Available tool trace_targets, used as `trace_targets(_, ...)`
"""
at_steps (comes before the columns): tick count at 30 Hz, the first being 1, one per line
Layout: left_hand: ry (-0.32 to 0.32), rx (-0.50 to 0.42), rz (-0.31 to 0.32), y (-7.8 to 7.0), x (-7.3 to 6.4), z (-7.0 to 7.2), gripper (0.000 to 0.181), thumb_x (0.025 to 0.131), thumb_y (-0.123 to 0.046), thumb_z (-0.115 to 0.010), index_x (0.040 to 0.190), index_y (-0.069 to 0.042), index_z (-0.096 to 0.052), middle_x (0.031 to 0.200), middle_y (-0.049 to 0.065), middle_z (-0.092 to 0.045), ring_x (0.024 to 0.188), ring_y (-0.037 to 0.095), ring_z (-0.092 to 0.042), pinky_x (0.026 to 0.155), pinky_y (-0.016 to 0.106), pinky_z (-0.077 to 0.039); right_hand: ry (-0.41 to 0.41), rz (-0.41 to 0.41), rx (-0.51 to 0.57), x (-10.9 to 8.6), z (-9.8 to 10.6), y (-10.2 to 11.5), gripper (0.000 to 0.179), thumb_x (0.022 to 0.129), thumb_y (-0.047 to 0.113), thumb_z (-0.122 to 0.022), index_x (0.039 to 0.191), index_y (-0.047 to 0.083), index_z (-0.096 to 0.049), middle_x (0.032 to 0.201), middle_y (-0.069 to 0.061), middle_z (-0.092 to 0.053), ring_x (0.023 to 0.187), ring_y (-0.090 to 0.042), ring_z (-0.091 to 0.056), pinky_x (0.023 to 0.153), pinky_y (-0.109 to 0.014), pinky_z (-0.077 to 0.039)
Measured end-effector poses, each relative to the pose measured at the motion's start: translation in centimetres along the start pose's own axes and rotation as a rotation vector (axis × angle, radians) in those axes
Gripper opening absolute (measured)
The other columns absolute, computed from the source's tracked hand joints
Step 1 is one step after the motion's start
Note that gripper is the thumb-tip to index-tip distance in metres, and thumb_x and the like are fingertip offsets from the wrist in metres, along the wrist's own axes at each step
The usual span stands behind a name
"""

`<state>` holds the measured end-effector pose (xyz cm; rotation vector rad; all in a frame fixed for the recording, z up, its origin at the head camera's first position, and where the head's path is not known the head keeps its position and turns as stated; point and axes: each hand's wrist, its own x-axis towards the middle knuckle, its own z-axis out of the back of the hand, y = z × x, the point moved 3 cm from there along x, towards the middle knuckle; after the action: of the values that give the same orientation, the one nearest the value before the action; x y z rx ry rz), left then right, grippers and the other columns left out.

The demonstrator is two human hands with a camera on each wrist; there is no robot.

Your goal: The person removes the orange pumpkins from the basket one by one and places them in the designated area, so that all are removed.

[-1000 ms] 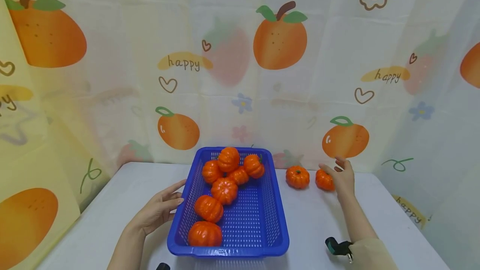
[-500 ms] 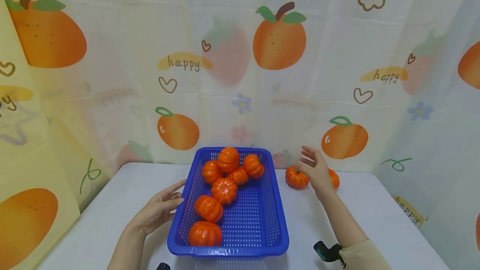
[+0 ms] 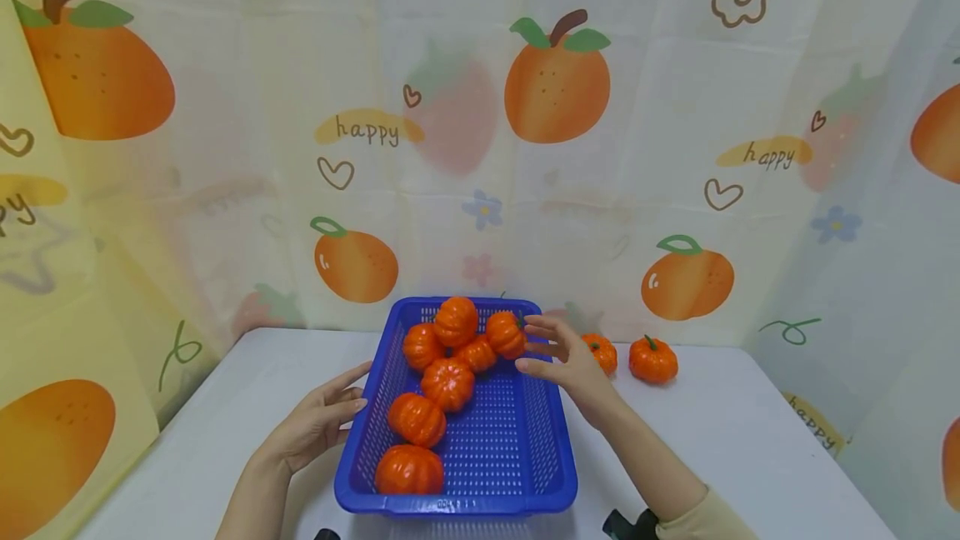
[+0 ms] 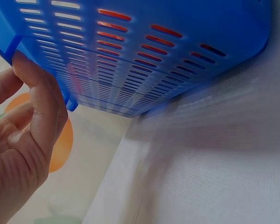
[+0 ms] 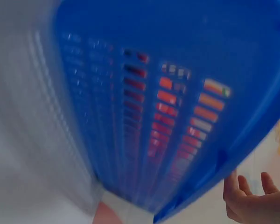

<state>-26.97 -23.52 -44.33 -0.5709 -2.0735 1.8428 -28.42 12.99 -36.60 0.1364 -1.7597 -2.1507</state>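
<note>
A blue plastic basket [image 3: 525, 473] with slotted walls stands on the white table, holding several small orange pumpkins [image 3: 448, 383]. At its left rim is my left hand [image 3: 318, 415], fingertips right at the edge; the left wrist view shows a bent finger [image 4: 42, 93] against the rim's outer side. My right hand [image 3: 566, 361] reaches over the far right rim with fingers spread, holding nothing. Its fingertips come close to a pumpkin [image 3: 506, 335] with a green stem in the back right of the basket. Beyond the rim in the right wrist view, this hand [image 5: 256, 200] has loosely bent fingers.
Two more pumpkins sit on the table [image 3: 697, 448] right of the basket: one [image 3: 602, 352] partly behind my right hand, the other [image 3: 652, 359] farther right. A fruit-print curtain [image 3: 480, 148] hangs behind the table.
My right hand has moved left, from the rightmost pumpkin past the other loose one to the basket's right rim. Both table pumpkins stay where they were. The left hand and basket have not moved.
</note>
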Motion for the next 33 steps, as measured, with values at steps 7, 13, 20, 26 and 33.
trace_targets(7,-0.001,0.003,0.001,0.0,0.0,0.0,0.070,0.103,-0.010,-0.044,0.158,-0.004,-0.001,0.115,-0.005,-0.065,0.103,0.008,-0.069,0.090,0.030,-0.058,0.165,-0.003,0.005,-0.2,-3.7,0.8,0.059,0.090,0.030,-0.070,0.142,0.017,-0.046,0.149,-0.013,-0.045,0.135,-0.040,-0.047,0.107,-0.053,-0.047)
trace_targets(13,0.008,-0.001,-0.003,0.1,0.0,0.0,0.070,0.103,-0.010,-0.044,0.158,-0.003,0.000,0.114,-0.005,-0.065,0.103,0.008,-0.069,0.090,0.030,-0.059,0.264,-0.052,0.014,-0.2,-6.4,0.5,0.059,0.089,0.032,-0.071,0.141,0.014,-0.048,0.147,-0.013,-0.048,0.131,-0.040,-0.051,0.102,-0.048,-0.052)
trace_targets(20,0.005,0.002,-0.002,0.1,-0.1,0.0,0.070,0.103,-0.010,-0.044,0.158,-0.003,-0.001,0.114,-0.005,-0.065,0.103,0.008,-0.069,0.090,0.030,-0.059,0.372,-0.075,-0.055,-0.6,-9.5,0.7,0.054,0.087,0.031,-0.074,0.136,0.018,-0.054,0.144,-0.012,-0.054,0.127,-0.038,-0.057,0.096,-0.045,-0.056)
trace_targets(26,-0.001,0.008,0.005,0.0,0.0,0.1,0.070,0.104,-0.011,-0.044,0.158,-0.004,-0.001,0.115,-0.005,-0.065,0.104,0.008,-0.069,0.091,0.030,-0.058,0.437,-0.089,-0.130,-0.7,-11.5,0.9,0.049,0.087,0.027,-0.074,0.132,0.017,-0.058,0.139,-0.009,-0.059,0.120,-0.034,-0.061,0.092,-0.039,-0.058)
trace_targets(33,0.015,-0.005,-0.005,0.0,0.0,0.0,0.069,0.104,-0.010,-0.043,0.158,-0.003,0.000,0.116,-0.005,-0.065,0.105,0.008,-0.069,0.090,0.030,-0.058,0.499,-0.075,-0.224,-0.9,-13.1,0.3,0.041,0.087,0.026,-0.073,0.126,0.020,-0.061,0.135,-0.004,-0.061,0.121,-0.025,-0.061,0.100,-0.039,-0.055)
